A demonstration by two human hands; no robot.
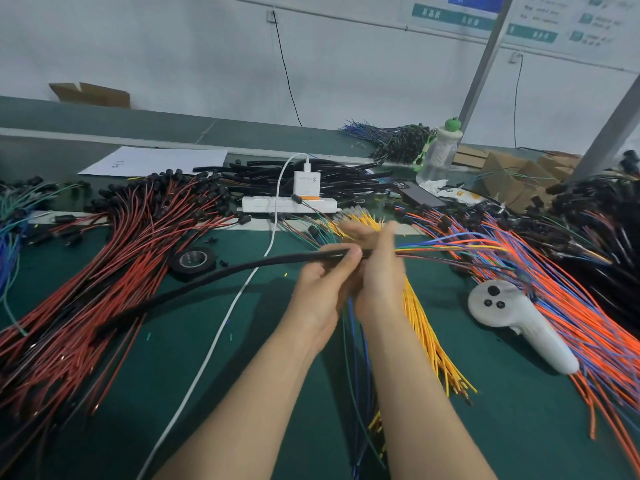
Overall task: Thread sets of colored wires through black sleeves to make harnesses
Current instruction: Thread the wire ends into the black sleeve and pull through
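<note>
The grip of the left hand (325, 282) is tight: its fingers curl around one end of a long black sleeve (284, 259). The right hand (377, 271) is just beside it, touching it, with fingers pointing up. It is blurry, so I cannot tell if its grip is closed on anything. A bunch of colored wires (450, 244) comes out of the sleeve end at the hands and fans off to the right. The rest of the sleeve bends away to the left, down to the green table (242, 375).

Under the hands lie yellow wires (429, 341). A white cable (221, 327) runs across the table to a white charger (305, 181) plugged into a power strip (289, 204). A roll of black tape (194, 259) lies left of the hands. A big pile of red and black wires (121, 258) fills the left side. On the right, a white controller (512, 317) rests next to orange and blue wires (571, 306). More black sleeves (263, 178) are heaped behind the power strip.
</note>
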